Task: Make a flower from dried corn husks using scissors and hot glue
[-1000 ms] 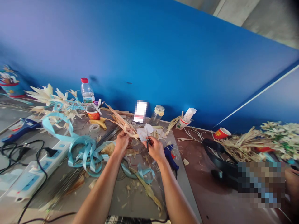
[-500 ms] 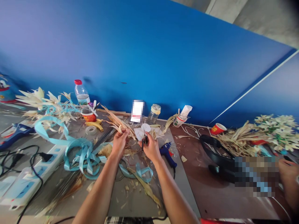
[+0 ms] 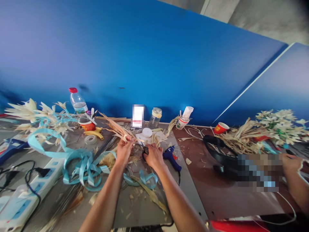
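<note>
My left hand (image 3: 125,151) is closed, pinching a pale strip of dried husk (image 3: 139,140) over the middle of the table. My right hand (image 3: 154,156) grips black-handled scissors (image 3: 145,150), whose blades point up and left toward that strip. Whether the blades touch the husk I cannot tell. Behind my left hand lie long dried husk leaves (image 3: 113,124). A white round lid or roll (image 3: 147,132) rests just beyond the scissors, and a blue glue gun (image 3: 172,158) lies right of my right hand.
Light-blue ribbon (image 3: 83,170), thin wires (image 3: 65,196) and a corded power strip (image 3: 33,190) crowd the left. A bottle (image 3: 78,103), paper cup (image 3: 87,124) and jar (image 3: 155,117) stand at the back. At right are a black ring-shaped object (image 3: 219,154) and another person's hand (image 3: 292,162).
The scissors have tipped from upright to pointing left, and my right hand has turned over, knuckles up. The view has shifted slightly right. My left hand still pinches the husk.
</note>
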`<action>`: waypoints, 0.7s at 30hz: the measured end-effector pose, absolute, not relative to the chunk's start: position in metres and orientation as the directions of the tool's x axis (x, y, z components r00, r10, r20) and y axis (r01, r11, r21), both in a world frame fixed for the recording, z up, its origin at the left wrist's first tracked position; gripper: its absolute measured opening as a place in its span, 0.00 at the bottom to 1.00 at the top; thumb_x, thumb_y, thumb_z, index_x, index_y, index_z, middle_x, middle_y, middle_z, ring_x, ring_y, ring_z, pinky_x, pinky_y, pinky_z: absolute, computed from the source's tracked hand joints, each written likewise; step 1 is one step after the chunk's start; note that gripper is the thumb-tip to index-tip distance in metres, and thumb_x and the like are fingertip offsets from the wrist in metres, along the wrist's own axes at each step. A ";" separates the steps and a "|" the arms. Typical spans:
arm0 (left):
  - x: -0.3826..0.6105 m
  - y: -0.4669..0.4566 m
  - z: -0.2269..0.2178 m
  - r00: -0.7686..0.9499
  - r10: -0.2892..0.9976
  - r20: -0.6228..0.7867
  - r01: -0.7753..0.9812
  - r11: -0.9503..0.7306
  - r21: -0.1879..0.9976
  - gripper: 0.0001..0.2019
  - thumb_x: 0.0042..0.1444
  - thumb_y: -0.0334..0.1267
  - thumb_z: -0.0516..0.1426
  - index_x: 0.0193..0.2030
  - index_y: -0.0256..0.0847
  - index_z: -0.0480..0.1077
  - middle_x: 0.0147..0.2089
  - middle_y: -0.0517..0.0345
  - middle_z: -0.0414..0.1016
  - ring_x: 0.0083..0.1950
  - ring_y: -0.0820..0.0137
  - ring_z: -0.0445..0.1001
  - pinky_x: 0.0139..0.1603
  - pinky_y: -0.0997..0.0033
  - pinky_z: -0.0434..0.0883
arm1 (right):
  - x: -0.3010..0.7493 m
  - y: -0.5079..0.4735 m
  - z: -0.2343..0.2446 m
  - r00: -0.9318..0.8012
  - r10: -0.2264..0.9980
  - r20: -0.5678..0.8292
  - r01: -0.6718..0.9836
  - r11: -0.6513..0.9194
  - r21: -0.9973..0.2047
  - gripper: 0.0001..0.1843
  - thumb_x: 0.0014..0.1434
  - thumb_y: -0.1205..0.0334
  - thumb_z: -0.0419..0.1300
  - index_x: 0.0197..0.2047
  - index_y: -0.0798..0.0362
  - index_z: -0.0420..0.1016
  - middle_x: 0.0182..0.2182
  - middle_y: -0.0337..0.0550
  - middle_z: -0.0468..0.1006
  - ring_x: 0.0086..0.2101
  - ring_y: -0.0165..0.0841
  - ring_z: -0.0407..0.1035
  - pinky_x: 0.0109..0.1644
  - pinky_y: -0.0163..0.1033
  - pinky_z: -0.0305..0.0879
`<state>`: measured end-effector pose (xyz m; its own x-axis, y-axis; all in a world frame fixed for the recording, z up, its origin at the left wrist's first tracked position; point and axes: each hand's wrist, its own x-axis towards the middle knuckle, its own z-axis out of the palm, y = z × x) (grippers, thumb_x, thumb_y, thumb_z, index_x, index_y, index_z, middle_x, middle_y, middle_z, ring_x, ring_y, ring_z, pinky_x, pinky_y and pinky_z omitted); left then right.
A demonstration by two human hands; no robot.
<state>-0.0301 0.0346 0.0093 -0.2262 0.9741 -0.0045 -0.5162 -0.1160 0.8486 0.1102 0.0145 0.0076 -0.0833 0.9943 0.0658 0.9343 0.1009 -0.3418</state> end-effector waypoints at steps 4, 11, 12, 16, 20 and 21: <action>-0.027 0.032 0.011 -0.208 0.978 -0.028 -0.538 -0.090 0.838 0.16 0.36 0.37 0.65 0.27 0.40 0.61 0.28 0.63 0.70 0.24 0.79 0.64 0.22 0.79 0.54 | 0.111 0.018 0.008 -0.006 0.983 0.184 0.895 0.087 -0.438 0.21 0.54 0.56 0.58 0.52 0.49 0.68 0.45 0.50 0.72 0.45 0.40 0.67 0.49 0.45 0.55; -0.022 0.032 0.008 -0.251 0.964 -0.083 -0.583 -0.082 0.808 0.18 0.33 0.37 0.66 0.26 0.39 0.60 0.26 0.64 0.69 0.23 0.79 0.63 0.23 0.79 0.57 | 0.113 0.027 0.006 0.161 0.936 0.314 0.492 0.199 -0.847 0.19 0.53 0.56 0.57 0.47 0.55 0.70 0.44 0.51 0.73 0.31 0.31 0.68 0.37 0.37 0.64; -0.021 0.032 0.008 -0.234 0.968 -0.086 -0.589 -0.071 0.805 0.18 0.34 0.38 0.66 0.26 0.39 0.60 0.25 0.65 0.68 0.22 0.80 0.61 0.23 0.79 0.56 | 0.113 0.028 0.006 0.173 0.934 0.313 0.395 0.226 -0.891 0.20 0.54 0.56 0.56 0.48 0.55 0.68 0.45 0.51 0.73 0.29 0.30 0.68 0.34 0.36 0.64; -0.013 0.026 0.011 -0.124 0.989 -0.083 -0.582 -0.004 0.813 0.17 0.36 0.38 0.66 0.27 0.38 0.60 0.25 0.64 0.69 0.20 0.82 0.59 0.21 0.79 0.54 | 0.109 0.029 0.005 0.161 0.942 0.293 0.138 0.273 -0.952 0.16 0.53 0.58 0.56 0.45 0.54 0.67 0.41 0.48 0.75 0.29 0.29 0.68 0.30 0.33 0.64; -0.007 0.021 0.013 -0.001 0.997 -0.083 -0.563 0.068 0.823 0.17 0.37 0.37 0.66 0.28 0.38 0.61 0.27 0.62 0.70 0.23 0.80 0.63 0.22 0.79 0.55 | 0.109 0.027 0.007 0.221 0.936 0.274 0.110 0.255 -0.961 0.17 0.49 0.58 0.59 0.43 0.55 0.68 0.37 0.45 0.75 0.26 0.28 0.67 0.29 0.32 0.65; -0.006 0.021 0.012 0.029 0.996 -0.082 -0.557 0.084 0.826 0.17 0.37 0.37 0.66 0.28 0.38 0.61 0.27 0.61 0.70 0.23 0.80 0.63 0.21 0.79 0.55 | 0.110 0.027 0.008 0.249 0.931 0.268 0.126 0.243 -0.962 0.18 0.49 0.58 0.59 0.43 0.55 0.68 0.35 0.45 0.75 0.26 0.27 0.67 0.29 0.32 0.65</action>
